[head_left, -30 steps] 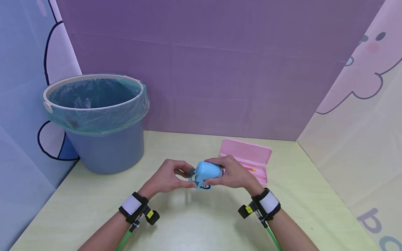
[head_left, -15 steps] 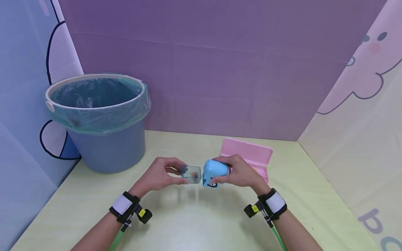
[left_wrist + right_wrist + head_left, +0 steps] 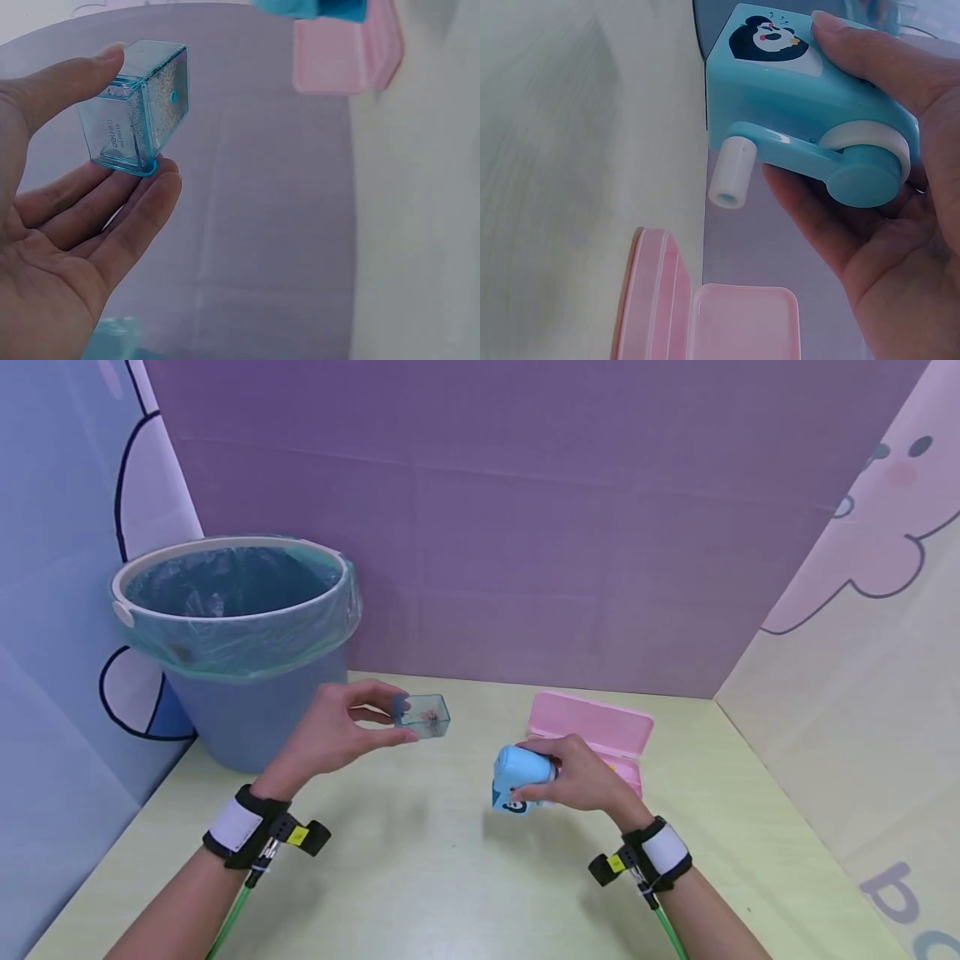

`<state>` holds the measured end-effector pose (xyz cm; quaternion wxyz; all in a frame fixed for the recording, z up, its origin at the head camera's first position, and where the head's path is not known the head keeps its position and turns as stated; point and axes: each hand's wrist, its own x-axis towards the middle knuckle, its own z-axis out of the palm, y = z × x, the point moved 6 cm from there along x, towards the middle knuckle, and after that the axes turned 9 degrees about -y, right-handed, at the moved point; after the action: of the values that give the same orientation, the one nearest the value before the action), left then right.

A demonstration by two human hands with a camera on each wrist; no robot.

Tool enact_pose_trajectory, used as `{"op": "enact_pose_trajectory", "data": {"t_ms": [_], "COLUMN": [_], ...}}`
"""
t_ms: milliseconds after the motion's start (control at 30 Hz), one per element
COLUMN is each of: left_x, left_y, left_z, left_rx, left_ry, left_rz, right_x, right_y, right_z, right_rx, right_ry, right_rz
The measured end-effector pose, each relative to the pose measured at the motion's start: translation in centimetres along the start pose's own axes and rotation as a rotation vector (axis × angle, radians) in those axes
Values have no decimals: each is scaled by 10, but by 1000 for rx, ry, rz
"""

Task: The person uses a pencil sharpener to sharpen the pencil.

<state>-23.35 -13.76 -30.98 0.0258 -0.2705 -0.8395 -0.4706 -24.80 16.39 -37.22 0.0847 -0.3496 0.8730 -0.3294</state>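
Note:
Between thumb and fingers, my left hand [image 3: 337,727] pinches a clear bluish shavings drawer [image 3: 423,717] above the table, near the bin. Bits of shavings show through its walls, and the left wrist view shows printed lettering on the drawer [image 3: 124,124]. My right hand [image 3: 581,781] grips a light blue crank pencil sharpener [image 3: 517,772], held over the table to the right of the drawer and apart from it. In the right wrist view, the sharpener [image 3: 780,97] has a cartoon animal picture and a crank with a white knob [image 3: 733,172].
A blue bin [image 3: 255,693] with a translucent green liner [image 3: 247,647] stands at the back left. Behind my right hand lies an open pink pencil case [image 3: 588,720], partly covered by that hand. A purple backdrop [image 3: 480,527] rises along the table's far edge.
The shavings drawer came away from the sharpener. My left hand then carried it left and farther back, towards the bin. My right hand shifted slightly right with the sharpener.

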Motion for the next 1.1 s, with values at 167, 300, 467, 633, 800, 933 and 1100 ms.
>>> {"op": "enact_pose_trajectory", "data": {"t_ms": [167, 300, 467, 633, 800, 933, 1100], "left_x": [-2, -3, -5, -8, -9, -11, -11], "left_y": [20, 35, 45, 45, 44, 41, 35], "left_z": [-35, -65, -100, -129, -151, -164, -177], "left_rx": [57, 127, 220, 249, 262, 258, 256], "left_ry": [95, 195, 310, 382, 467, 509, 535], "left_rz": [-28, -38, -74, -128, -141, -202, -255], "right_x": [-1, -2, -3, -4, -5, -6, -8], "right_y": [3, 4, 6, 10, 11, 11, 13], "right_z": [1, 2, 3, 4, 5, 6, 8], "right_rx": [-12, -18, -23, -8, 15, 34, 43], "right_ry": [-3, 2, 5, 5, -4, -10, -15], "right_rz": [30, 39, 51, 70, 58, 34, 53]}}
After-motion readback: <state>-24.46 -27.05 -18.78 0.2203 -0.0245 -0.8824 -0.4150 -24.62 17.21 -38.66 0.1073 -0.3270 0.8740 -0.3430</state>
